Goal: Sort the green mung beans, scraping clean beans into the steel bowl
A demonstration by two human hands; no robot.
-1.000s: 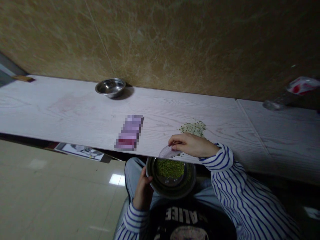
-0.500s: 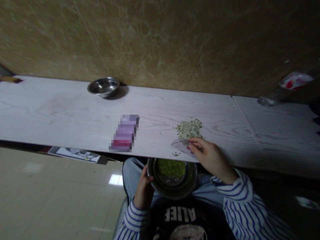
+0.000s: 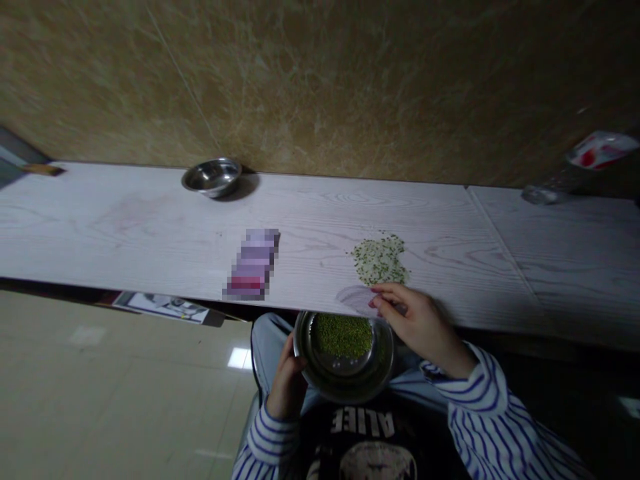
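On my lap, below the table's front edge, my left hand (image 3: 289, 377) grips the rim of a steel bowl (image 3: 344, 381) holding green beans (image 3: 343, 335). Above the bowl, my right hand (image 3: 416, 322) pinches a small clear plastic lid or scoop (image 3: 354, 297) that lies on the table edge. Just beyond it a pile of green beans (image 3: 379, 260) lies loose on the pale wooden table (image 3: 150, 227).
An empty steel bowl (image 3: 212, 177) stands at the back by the marbled wall. A blurred purple rectangle (image 3: 253, 262) lies mid-table. A clear bottle with a red-and-white wrapper (image 3: 580, 167) is at far right. Papers (image 3: 160, 305) lie on the tiled floor under the table.
My right hand has carried the clear scoop from over the lap bowl out to the table edge near the loose pile of beans. The left hand still holds the bowl.
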